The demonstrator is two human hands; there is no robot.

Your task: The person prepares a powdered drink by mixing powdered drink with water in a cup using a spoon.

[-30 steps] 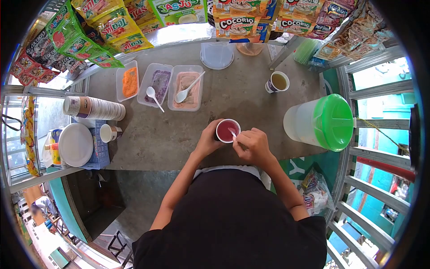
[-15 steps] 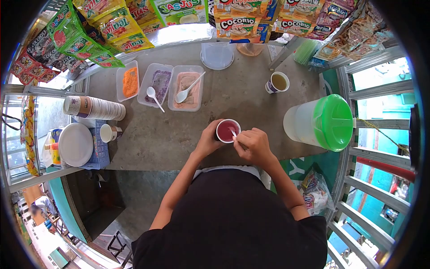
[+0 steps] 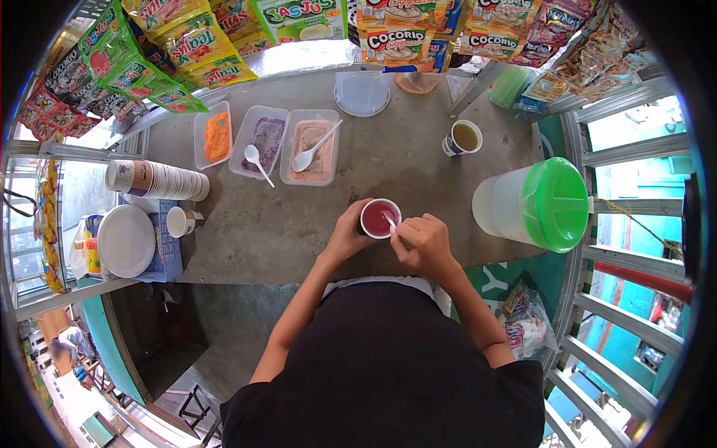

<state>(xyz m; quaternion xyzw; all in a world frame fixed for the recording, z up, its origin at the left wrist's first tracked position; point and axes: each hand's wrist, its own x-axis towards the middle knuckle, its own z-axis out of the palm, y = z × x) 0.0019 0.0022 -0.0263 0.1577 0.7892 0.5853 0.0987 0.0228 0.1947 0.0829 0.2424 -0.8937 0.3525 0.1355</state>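
Note:
My left hand is wrapped round the side of a paper cup that holds a dark red drink. A white spoon dips into the drink at the cup's right side. My right hand pinches the spoon's handle just beyond the rim; the spoon's lower end is hidden in the liquid. Farther right on the counter stands a second paper cup with a brownish-yellow drink.
Plastic tubs of orange, purple and pink powder sit at the back left, two with spoons. Stacked paper cups and a single cup lie left. A green-lidded jug stands right; sachets hang above.
The spoon and my right hand have shifted very slightly at the cup. My left hand and the cup stay in place.

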